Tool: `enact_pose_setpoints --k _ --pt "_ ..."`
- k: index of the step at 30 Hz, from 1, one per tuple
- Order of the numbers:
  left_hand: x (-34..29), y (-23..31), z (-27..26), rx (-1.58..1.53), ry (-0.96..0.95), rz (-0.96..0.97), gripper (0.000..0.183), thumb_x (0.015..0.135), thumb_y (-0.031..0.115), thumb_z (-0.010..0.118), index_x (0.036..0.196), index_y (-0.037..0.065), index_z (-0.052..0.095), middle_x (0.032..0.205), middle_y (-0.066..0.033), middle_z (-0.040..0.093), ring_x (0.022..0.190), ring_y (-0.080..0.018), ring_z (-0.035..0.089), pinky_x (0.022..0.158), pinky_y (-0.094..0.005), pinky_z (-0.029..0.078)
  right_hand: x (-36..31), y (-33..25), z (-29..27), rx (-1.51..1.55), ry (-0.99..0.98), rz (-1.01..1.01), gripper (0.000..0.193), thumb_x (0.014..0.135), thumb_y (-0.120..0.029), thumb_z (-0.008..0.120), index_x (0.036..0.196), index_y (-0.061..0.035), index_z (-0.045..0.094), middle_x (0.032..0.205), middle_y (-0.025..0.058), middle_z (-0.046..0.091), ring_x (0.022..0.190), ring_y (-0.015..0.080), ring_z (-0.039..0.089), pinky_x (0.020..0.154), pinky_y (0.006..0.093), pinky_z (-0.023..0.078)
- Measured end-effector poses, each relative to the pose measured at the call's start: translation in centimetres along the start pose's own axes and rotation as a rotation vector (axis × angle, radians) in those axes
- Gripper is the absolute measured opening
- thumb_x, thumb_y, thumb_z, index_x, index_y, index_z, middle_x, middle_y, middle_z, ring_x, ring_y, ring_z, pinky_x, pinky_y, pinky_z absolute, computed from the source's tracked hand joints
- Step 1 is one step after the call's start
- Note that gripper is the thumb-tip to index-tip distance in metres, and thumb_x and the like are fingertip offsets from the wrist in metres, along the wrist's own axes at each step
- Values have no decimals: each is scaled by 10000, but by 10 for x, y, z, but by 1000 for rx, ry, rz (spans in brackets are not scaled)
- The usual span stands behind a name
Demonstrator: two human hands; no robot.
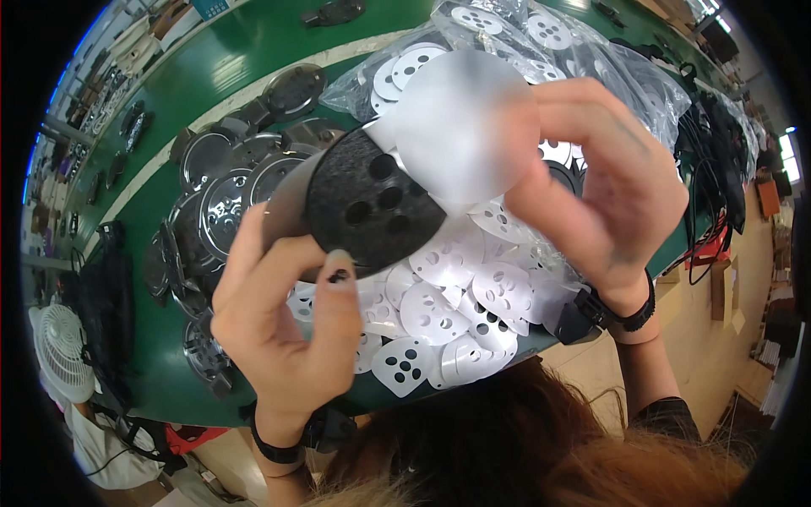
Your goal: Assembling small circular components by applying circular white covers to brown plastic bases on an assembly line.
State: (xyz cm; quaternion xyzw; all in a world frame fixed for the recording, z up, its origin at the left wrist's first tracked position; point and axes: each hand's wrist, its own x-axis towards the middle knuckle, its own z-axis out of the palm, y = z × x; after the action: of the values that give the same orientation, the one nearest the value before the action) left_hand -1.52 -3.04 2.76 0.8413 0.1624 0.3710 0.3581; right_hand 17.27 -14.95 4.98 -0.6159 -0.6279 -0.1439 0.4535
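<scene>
My left hand [291,334] grips a dark part by its left and lower edge, thumb in front and fingers curled behind. Its face is a round black pad [351,237] with several oval holes. Above it on the right, my right hand [612,182] pinches a pale round sheet [448,127] between thumb and fingers. Motion blurs the sheet and those fingertips. The sheet covers the pad's upper right edge; whether the two are joined I cannot tell. Below the hands lies a heap of white sheets with holes [435,313].
Dark, shiny round housings [203,220] are piled at left on the green table [182,80]. A clear plastic bag [591,63] with more white sheets lies at the back right. Black cables [714,152] hang at the right edge; a white fan [63,351] stands at far left.
</scene>
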Motion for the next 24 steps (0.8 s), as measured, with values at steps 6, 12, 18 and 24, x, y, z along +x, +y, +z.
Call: enact_pose_setpoints --k 6,12,18,24 --pt "5 -7 -12 7 112 70 75 733 -13 542 747 -87 551 834 -111 546 662 -120 469 634 -204 378 -1 9 -3 104 112 197 81 770 65 609 848 89 613 829 110 615 734 135 568 675 227 469" --pt "3 -19 -32 -85 342 -101 216 870 73 462 932 -111 556 961 -92 558 872 -125 522 802 -239 412 -3 17 2 62 -99 36 108 743 -76 650 834 -20 636 785 86 630 693 189 614 594 276 486" --pt "5 -13 -19 -68 297 -103 168 862 58 474 882 -98 534 912 -71 530 784 -98 471 733 -215 389 -11 13 18 71 -444 -182 246 815 -176 609 1011 -27 595 913 120 605 818 287 594 697 346 480" --pt "8 -6 -4 -24 183 -7 67 817 -20 507 837 -81 525 926 -122 516 766 -136 458 718 -221 384 -2 5 6 542 -316 344 324 851 -92 568 1154 19 535 958 107 617 917 177 598 826 300 460"
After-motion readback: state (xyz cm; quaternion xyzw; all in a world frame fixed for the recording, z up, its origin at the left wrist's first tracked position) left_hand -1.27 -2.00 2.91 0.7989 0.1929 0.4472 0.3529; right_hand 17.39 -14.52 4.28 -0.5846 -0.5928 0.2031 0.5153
